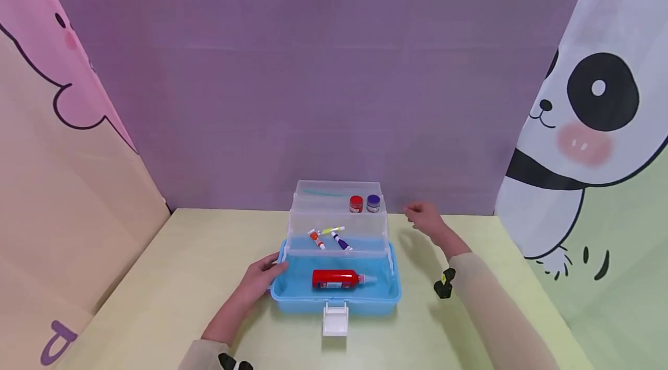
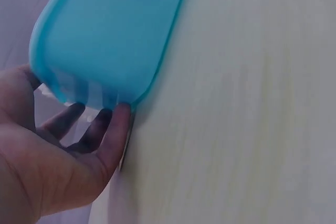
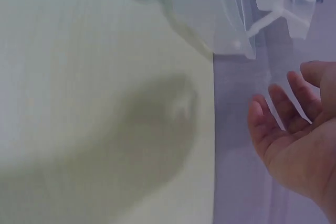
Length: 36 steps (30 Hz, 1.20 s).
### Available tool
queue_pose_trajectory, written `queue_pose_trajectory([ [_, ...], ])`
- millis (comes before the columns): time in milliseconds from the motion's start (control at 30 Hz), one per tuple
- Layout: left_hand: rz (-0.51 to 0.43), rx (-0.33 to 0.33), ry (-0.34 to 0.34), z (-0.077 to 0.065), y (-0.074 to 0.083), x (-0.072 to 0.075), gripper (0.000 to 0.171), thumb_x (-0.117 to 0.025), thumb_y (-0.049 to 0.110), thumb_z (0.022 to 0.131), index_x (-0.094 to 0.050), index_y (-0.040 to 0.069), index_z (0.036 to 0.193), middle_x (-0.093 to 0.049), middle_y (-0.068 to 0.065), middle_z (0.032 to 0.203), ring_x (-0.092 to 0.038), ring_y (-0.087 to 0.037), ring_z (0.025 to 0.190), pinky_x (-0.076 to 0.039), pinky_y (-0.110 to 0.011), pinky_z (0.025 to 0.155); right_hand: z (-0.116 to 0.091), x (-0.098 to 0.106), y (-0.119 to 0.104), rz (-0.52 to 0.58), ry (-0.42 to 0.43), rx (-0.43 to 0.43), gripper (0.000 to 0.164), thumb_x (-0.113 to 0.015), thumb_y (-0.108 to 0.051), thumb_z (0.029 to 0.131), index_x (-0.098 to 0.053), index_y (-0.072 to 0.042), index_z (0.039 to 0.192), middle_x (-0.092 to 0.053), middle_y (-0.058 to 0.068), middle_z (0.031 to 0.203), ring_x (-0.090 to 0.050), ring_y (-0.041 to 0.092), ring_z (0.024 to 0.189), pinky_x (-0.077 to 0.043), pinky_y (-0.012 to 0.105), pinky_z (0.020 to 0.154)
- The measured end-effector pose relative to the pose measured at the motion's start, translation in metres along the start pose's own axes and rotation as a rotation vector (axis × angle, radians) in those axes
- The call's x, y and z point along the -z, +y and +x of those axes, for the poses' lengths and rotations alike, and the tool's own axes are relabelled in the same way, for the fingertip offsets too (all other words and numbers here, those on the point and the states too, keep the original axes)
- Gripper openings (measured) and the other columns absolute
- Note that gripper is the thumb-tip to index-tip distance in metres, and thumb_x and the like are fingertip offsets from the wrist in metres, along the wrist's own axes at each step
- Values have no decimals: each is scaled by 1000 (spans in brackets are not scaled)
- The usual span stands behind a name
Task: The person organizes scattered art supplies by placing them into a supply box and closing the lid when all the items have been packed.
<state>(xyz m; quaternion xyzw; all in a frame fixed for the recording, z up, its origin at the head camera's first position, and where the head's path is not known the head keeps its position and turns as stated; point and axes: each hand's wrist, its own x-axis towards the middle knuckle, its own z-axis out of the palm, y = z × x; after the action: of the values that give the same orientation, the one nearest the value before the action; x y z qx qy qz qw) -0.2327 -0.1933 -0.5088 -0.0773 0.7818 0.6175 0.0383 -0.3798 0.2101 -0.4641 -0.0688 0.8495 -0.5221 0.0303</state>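
Note:
A light-blue plastic box (image 1: pixel 284 305) stands unfolded on the table, its white latch (image 1: pixel 335 322) hanging in front. My left hand (image 1: pixel 256 280) holds the box's left wall, thumb over the rim and fingers along the outside (image 2: pixel 118 135). Inside lies a red bottle (image 1: pixel 334 279) with a clear nozzle. The lower clear tray (image 1: pixel 298 219) bears orange (image 1: pixel 316 239), yellow (image 1: pixel 331 231) and purple (image 1: pixel 341 241) small tubes. On the upper tray (image 1: pixel 313 203) are a red jar (image 1: pixel 356 203), a dark-blue jar (image 1: pixel 373 203) and a thin teal stick (image 1: pixel 320 192). My right hand (image 1: pixel 425 219), fingers loosely bent, hovers empty right of the trays.
The pale yellow table (image 1: pixel 209 254) ends at a purple backdrop (image 1: pixel 334 68) just behind the box. Printed cloth panels flank it: a pink figure (image 1: pixel 78 86) at left, a panda (image 1: pixel 600 115) at right.

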Motion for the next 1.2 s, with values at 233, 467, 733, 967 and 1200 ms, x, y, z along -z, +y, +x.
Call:
queue_pose_trajectory([
  [233, -45, -55, -158, 9, 5, 27, 61, -52, 42, 99, -42, -1, 142, -55, -24, 130, -62, -36, 108, -54, -45, 84, -10, -22, 5, 87, -9, -61, 36, -53, -19, 100, -54, 8, 124, -56, 28, 123, -55, 42, 110, -51, 46, 89],
  [467, -150, -64, -195, 37, 16, 38, 66, -41, 48, 102, -35, 0, 147, -45, -26, 140, -54, -38, 120, -49, -41, 93, -8, -43, 3, 189, 44, -130, 48, -50, -26, 102, -44, 5, 138, -49, 26, 135, -55, 41, 115, -48, 49, 94],
  [733, -265, -11, -222, 70, 27, 32, 74, -35, 55, 101, -28, -1, 150, -36, -28, 145, -45, -45, 127, -46, -43, 97, -14, -59, 14, 301, -4, -204, 50, -45, -30, 103, -42, 4, 140, -46, 23, 140, -51, 41, 123, -45, 48, 98],
  [967, -225, 37, -201, 93, 39, 26, 82, -39, 66, 94, -29, 5, 150, -37, -22, 145, -45, -43, 126, -45, -43, 98, -13, -57, 10, 410, -56, -175, 45, -48, -26, 102, -50, 3, 136, -50, 21, 138, -51, 39, 123, -43, 47, 100],
  [1200, -248, 94, -198, 102, 47, 20, 77, -31, 58, 100, -24, 0, 150, -32, -24, 146, -40, -44, 129, -39, -46, 104, -13, -56, 12, 456, -63, -190, 45, -47, -23, 102, -47, 5, 138, -48, 22, 139, -50, 40, 123, -43, 48, 101],
])
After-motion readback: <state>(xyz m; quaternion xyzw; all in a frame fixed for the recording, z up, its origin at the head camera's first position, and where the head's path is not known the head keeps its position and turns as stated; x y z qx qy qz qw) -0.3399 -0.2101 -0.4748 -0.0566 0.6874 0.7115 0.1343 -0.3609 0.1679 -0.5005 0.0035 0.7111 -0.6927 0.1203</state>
